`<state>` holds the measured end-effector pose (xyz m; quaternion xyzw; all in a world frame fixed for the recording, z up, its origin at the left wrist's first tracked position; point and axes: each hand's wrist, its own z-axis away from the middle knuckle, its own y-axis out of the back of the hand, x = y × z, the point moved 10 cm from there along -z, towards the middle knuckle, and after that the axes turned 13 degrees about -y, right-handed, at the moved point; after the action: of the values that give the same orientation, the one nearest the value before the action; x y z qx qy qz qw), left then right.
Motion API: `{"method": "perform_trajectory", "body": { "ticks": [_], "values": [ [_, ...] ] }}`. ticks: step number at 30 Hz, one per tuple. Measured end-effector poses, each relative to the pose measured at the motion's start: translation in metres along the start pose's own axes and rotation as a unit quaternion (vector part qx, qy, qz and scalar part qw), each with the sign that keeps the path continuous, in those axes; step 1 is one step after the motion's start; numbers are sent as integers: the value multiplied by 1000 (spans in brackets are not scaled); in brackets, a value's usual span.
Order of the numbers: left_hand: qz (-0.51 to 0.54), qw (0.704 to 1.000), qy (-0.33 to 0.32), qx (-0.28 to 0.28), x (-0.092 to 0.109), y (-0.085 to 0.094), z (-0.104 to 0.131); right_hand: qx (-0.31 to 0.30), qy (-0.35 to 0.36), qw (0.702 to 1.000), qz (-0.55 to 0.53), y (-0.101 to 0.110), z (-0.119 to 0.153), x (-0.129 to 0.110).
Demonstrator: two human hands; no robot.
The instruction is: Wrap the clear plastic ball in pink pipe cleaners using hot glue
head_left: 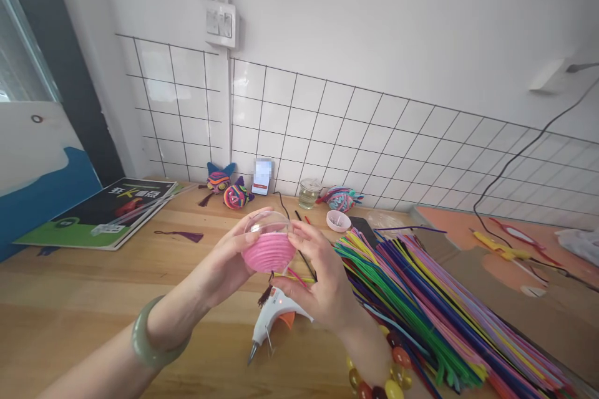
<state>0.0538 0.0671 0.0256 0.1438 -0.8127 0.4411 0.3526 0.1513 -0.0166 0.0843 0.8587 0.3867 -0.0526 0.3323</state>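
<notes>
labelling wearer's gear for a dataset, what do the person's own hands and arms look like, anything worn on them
Both hands, left and right, are bare, without gloves, and no sleeves show on the forearms. A smooth, pale green bangle circles the left wrist. The right wrist wears a bracelet of large rounded beads in yellow, amber and dark red.

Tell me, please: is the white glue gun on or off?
The white glue gun appears on: a small red light glows on its body.
</notes>
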Motion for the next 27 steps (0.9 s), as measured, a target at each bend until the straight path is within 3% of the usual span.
{"method": "perform_trajectory", "body": {
  "ticks": [9,18,21,23,27],
  "values": [
    [-23,998,-18,-53,-3,-7,4,47,10,999,-6,2,5,-2],
    [-109,990,-14,-84,-1,-4,1,36,34,999,2,1,4,-4],
    [-168,983,16,-68,2,3,-3,20,50,998,20,-3,5,-5],
    [-236,971,40,-20,7,16,-3,9,53,998,28,-7,6,-5],
    [-300,954,17,3,22,25,-2,2,56,997,55,-12,9,-7]
  ]
}}
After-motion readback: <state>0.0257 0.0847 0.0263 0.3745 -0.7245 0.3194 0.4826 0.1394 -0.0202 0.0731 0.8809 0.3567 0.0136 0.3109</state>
